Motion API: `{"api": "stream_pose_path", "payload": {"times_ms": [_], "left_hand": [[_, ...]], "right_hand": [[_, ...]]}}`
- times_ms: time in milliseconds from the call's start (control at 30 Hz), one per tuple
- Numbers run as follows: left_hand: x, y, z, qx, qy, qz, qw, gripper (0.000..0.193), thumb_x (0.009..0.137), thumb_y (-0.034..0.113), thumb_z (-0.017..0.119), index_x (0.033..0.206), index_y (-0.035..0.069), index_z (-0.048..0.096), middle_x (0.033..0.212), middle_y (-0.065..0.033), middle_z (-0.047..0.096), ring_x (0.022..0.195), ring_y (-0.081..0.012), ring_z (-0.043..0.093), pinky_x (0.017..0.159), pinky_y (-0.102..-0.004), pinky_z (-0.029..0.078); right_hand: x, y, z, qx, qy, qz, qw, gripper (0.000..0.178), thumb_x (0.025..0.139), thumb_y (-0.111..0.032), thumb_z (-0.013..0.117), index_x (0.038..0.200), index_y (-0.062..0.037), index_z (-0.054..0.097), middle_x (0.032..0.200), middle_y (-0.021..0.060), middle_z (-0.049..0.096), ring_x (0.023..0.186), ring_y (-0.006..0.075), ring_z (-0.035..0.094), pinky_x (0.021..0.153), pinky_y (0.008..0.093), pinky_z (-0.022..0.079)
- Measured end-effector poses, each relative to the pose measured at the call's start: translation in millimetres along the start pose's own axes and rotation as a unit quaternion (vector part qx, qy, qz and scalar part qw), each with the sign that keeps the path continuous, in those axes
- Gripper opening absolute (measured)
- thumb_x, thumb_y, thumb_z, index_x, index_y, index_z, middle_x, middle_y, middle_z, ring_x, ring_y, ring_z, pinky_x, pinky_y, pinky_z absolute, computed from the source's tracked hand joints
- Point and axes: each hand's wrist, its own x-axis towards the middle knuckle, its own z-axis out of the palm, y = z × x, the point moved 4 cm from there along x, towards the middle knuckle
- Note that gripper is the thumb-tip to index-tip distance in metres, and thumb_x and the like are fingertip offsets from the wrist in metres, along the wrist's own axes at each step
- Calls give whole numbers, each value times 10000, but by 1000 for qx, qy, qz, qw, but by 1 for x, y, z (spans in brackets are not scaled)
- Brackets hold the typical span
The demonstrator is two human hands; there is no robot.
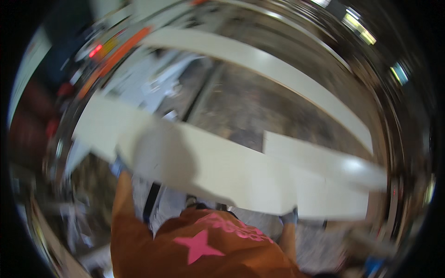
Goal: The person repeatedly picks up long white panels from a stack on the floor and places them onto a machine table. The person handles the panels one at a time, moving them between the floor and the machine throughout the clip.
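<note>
A long white board [222, 167] stretches across in front of me, tilted down to the right, with a dark shadow over its left half. My left hand [119, 166], in a bluish glove, is closed on the board's near edge toward the left end. Farther right, my right hand [289, 217], in a dark glove, grips the same near edge. The fingers under the board are hidden, and motion blurs the view. A shorter white board [320, 155] lies just beyond the right half, partly covered by the long one.
Another long white strip [259, 60] curves across the far side. An orange bar [116, 54] stands at the upper left, near a small red light [95, 51]. White scraps [162, 83] lie beyond the board's left part. A dark rail [200, 95] runs away between the boards.
</note>
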Motion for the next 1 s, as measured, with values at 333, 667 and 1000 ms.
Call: {"api": "stream_pose_path", "payload": {"times_ms": [333,667,1000], "left_hand": [[44,9,4,171,106,87,976,721,709,471,626,1154,-55,415,1077,-168,544,987,-268,516,840,-321,393],[155,21,52,262,94,33,960,938,683,598,551,1290,-45,239,1311,-215,310,1221,-300,309,986,-329,278],[209,33,88,252,140,16,957,907,689,570,567,1269,-64,276,1294,-224,333,1207,-295,334,982,-317,280]], "right_hand": [[47,-22,-20,-128,-177,-113,969,405,844,-349,264,1192,-160,346,1266,0,301,1190,214,254,998,510,112],[84,-72,-44,-167,-196,-117,959,344,810,-361,306,989,-167,527,1062,16,494,1031,263,443,956,570,137],[115,-87,-54,-206,-200,-120,950,395,790,-388,325,861,-169,645,943,39,622,951,289,561,904,636,159]]}}
